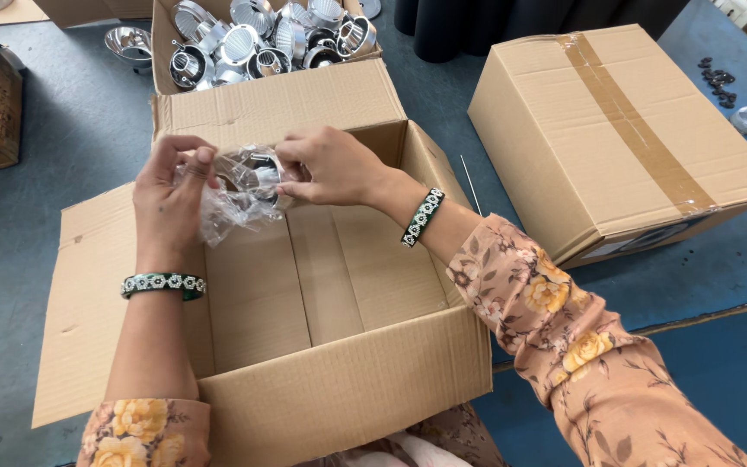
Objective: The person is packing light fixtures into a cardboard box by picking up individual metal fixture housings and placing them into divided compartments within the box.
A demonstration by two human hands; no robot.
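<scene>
A shiny metal reflector (257,177) sits inside a clear plastic bag (231,203), held up in the air right above the open cardboard box (339,389). The left hand (169,201) pinches the bag's crinkled edge between thumb and fingertips, while the right hand (332,166) grips the other side, fingers closed on plastic and part together. Held between both like this, the loose film is pulled taut around the piece, and the box sits directly beneath. That box looks bare inside, only its brown floor and flaps showing. Behind it, a second open carton (278,108) is heaped with unwrapped silver reflectors (252,43). Off to the right, a taped, sealed box (616,130) rests on the blue worktop (62,121).
</scene>
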